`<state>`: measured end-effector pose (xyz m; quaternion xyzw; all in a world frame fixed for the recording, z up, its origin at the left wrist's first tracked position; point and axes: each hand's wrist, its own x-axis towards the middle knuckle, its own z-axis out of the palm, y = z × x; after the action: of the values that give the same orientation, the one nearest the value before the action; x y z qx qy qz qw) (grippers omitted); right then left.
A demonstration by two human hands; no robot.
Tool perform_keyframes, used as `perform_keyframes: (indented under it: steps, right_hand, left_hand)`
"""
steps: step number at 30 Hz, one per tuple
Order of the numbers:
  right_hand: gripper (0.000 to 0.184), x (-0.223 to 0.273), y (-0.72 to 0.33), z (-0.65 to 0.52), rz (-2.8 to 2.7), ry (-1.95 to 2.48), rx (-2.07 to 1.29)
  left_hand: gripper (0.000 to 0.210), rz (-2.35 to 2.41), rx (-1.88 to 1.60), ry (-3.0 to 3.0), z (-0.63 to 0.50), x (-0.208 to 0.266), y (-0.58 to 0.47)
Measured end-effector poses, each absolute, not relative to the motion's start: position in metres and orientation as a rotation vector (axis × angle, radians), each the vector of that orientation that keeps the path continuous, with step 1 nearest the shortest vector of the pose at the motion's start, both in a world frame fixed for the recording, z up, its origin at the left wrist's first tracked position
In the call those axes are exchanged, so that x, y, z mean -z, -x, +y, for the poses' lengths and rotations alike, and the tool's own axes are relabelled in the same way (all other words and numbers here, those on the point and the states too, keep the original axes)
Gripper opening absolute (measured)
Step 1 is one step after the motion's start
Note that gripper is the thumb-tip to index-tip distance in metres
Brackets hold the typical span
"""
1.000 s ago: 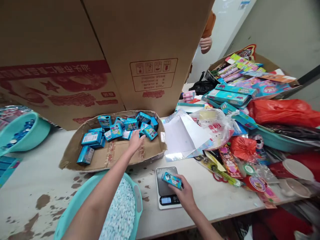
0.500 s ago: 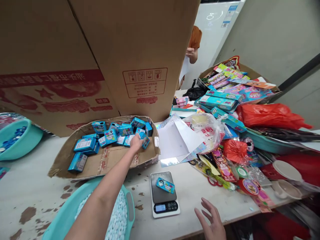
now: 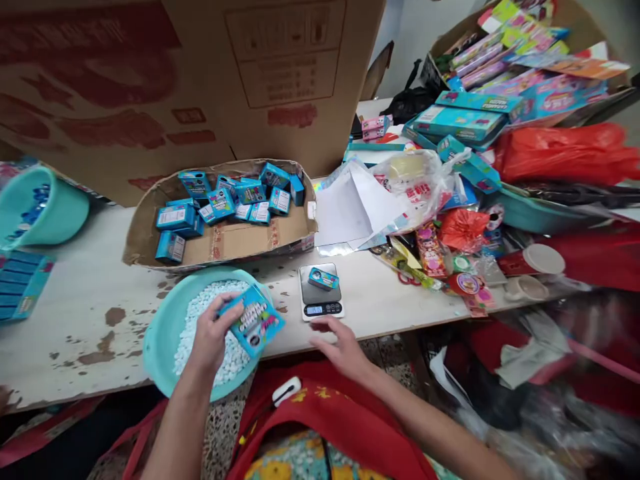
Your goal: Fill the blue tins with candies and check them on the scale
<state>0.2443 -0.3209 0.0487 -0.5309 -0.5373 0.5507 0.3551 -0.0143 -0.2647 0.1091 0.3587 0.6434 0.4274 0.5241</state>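
Between the thumb and fingers of my left hand (image 3: 214, 328) is a small blue candy box (image 3: 256, 321), tilted above the rim of a turquoise basin (image 3: 156, 347). Small white candies (image 3: 197, 313) fill much of that basin. My right hand (image 3: 341, 345) has its fingers apart and is empty, just below a digital kitchen scale (image 3: 323, 309). On the scale's plate lies another blue box (image 3: 323, 278). Behind the basin, a low cut-down cardboard tray (image 3: 235, 243) contains several blue candy boxes (image 3: 218, 205).
A large cardboard carton (image 3: 295, 73) stands behind the tray. At left are a second turquoise basin (image 3: 70, 217) with blue pieces and a blue pack (image 3: 24, 283). White paper (image 3: 345, 210), plastic bags, scissors and packaging crowd the right side. The table's front edge runs below the scale.
My left hand has drawn a blue box out of the tray and back over the basin. My right hand has moved left towards the scale. The view has tipped downward.
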Motion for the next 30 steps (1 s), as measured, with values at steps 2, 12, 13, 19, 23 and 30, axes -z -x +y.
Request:
perform_keyframes:
  steps: [2,12,13,19,23,30]
  right_hand:
    - [0.044,-0.05,-0.225,-0.329,-1.232,1.287,-1.693]
    - [0.054,-0.042,-0.176,-0.34,-0.8,1.136,-1.882]
    - [0.054,-0.038,-0.178,-0.346,-0.778,1.161,-1.856]
    - [0.048,-0.017,-0.205,-0.381,-0.605,1.391,-1.565]
    - [0.05,-0.011,-0.222,-0.394,-0.466,1.488,-1.418]
    - [0.048,-0.002,-0.229,-0.395,-0.389,1.482,-1.29]
  left_hand:
    - [0.034,1.495,-0.823,-0.893,-0.292,-0.104,0.01]
    - [0.035,1.566,-0.676,-1.371,-0.275,-0.056,0.033]
    - [0.036,1.675,-0.653,-1.488,-0.271,-0.042,0.045]
    - [0.036,1.838,-0.352,-2.027,-0.272,0.025,0.085]
    - [0.028,1.826,-0.384,-2.118,-0.276,0.029,0.082]
    - [0.026,1.84,-0.343,-2.117,-0.278,0.028,0.083]
